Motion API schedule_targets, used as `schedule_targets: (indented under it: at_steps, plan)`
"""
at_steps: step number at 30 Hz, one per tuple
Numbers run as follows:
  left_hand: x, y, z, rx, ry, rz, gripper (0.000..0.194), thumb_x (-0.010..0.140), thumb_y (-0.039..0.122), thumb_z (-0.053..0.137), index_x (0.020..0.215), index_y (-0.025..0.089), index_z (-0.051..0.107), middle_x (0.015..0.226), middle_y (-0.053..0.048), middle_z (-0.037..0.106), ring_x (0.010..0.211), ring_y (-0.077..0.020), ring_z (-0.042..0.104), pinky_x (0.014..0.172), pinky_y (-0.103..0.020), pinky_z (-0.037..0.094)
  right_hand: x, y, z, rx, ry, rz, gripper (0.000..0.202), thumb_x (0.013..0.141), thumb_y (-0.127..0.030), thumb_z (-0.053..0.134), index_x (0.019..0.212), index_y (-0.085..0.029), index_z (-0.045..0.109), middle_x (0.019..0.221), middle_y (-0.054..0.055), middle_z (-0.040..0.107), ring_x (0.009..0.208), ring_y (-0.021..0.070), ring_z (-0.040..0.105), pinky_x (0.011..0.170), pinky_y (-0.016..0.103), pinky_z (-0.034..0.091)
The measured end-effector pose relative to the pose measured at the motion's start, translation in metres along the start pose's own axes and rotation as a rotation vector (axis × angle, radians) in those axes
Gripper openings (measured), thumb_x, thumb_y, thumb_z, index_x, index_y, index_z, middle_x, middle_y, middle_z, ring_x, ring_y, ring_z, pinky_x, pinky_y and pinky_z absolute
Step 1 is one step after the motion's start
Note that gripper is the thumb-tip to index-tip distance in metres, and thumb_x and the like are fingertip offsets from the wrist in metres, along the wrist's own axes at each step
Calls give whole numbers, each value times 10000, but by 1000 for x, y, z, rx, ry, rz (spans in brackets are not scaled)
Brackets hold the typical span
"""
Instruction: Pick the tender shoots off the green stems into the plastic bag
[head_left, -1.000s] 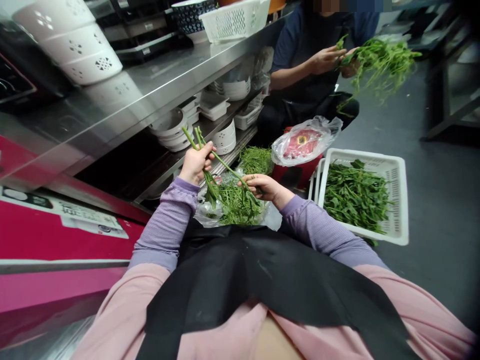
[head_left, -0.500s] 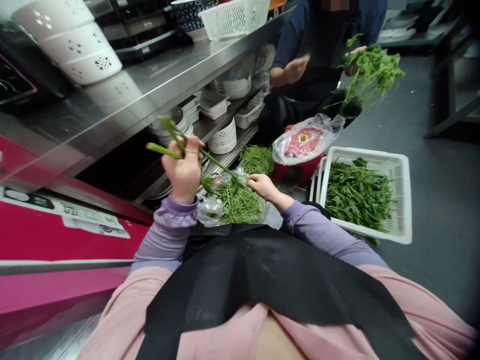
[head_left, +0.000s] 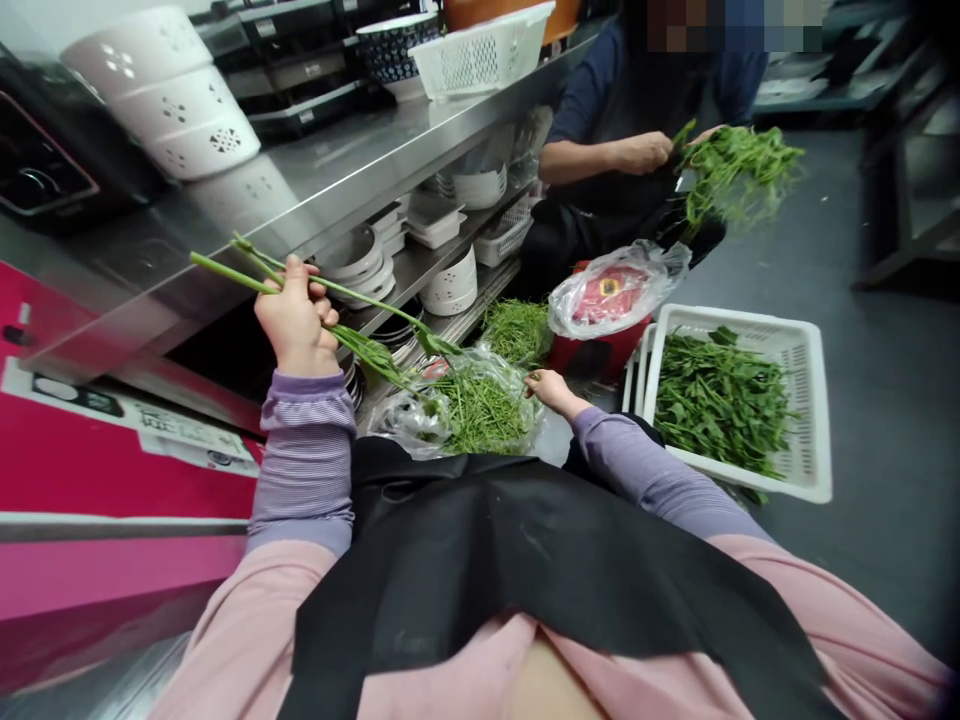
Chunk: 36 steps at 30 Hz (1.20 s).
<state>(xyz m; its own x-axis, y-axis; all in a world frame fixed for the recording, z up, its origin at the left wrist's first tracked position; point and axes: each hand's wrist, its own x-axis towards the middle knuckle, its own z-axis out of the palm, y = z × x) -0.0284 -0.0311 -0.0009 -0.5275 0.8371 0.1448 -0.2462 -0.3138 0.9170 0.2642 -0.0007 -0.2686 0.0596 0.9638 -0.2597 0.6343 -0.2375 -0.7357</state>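
My left hand (head_left: 296, 315) is closed round a few leafy green vegetable stems (head_left: 367, 350), raised in front of the shelving. Their cut ends stick out to the left, and the leafy ends hang toward an open clear plastic bag (head_left: 412, 422) full of thin green stems (head_left: 487, 405). At the bag's right edge is my right hand (head_left: 553, 388), thumb and fingers pinched together; whatever is between them is too small to make out. Right of it stands a white plastic basket (head_left: 811, 400) holding dark leafy greens (head_left: 720, 400).
Across from me a co-worker's hands (head_left: 646, 152) hold a bunch of greens (head_left: 739, 180). A red container (head_left: 600, 345) under plastic wrap and another green heap (head_left: 516, 330) lie between us. Along the left runs a steel counter (head_left: 330, 150) with white dishes (head_left: 442, 225) on shelves beneath.
My left hand has moved left with the stems, away from my right hand. My right hand has shifted slightly right and down. The co-worker's hands have come together at their greens.
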Motion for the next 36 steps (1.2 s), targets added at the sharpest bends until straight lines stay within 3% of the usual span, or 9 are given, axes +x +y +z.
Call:
schedule_targets:
  at_steps: [3,6,10,13,19,25,27,32,36]
  plan:
    - [3,-2,-1,9,20,-25,287,832,372,642,686,196,467,483,52,391,313,-15,282,299,-145,165,-23,-30,5,131,24,-184,355,811,-275,573,1118,-116,657,588,18,623,614,134,565,646,227,412]
    - [5,-7,2,44,66,13,273,862,316,604,668,173,475,477,55,395,310,-9,273,294,-136,179,-52,-67,0,478,-107,-366,385,832,-457,521,950,-123,673,535,-18,518,469,89,430,493,221,342]
    - [5,-11,5,70,76,33,274,862,299,598,653,165,481,474,58,399,307,-13,275,290,-137,191,-79,-94,-10,742,-519,-282,436,703,-538,645,866,-136,608,494,-73,402,393,38,278,382,188,185]
    - [5,-12,6,75,77,20,279,827,318,637,652,166,481,488,61,402,308,-12,280,292,-137,202,-84,-97,-5,795,-573,-192,429,602,-455,750,846,-170,542,496,-101,371,386,28,260,368,174,155]
    - [2,-10,7,79,64,16,291,797,326,662,633,173,477,493,57,400,307,-14,286,291,-142,206,-79,-87,11,799,-401,-240,386,630,-428,728,787,-198,460,526,-104,359,401,35,264,382,185,183]
    - [1,-6,6,82,63,28,300,793,316,666,619,171,469,488,59,393,302,-12,281,295,-144,204,-81,-78,-1,640,127,-493,286,782,-445,593,868,-176,544,605,-47,446,519,82,382,513,226,319]
    - [0,-7,7,84,57,25,305,782,325,679,619,175,469,488,59,395,301,-14,281,293,-145,205,-87,-81,-5,472,230,-583,299,776,-442,618,904,-175,574,643,-25,504,558,100,436,568,241,358]
    - [-4,-8,12,96,37,11,314,757,342,705,622,181,472,488,56,409,300,-18,283,283,-152,201,-93,-96,-4,49,262,-716,256,794,-361,618,982,-188,633,853,53,653,716,153,564,662,257,406]
    - [-7,-6,13,106,39,18,314,753,333,710,614,179,475,485,54,412,302,-20,285,283,-160,200,-86,-102,-2,75,196,-689,143,802,-244,529,861,-183,645,838,51,667,744,154,577,687,255,412]
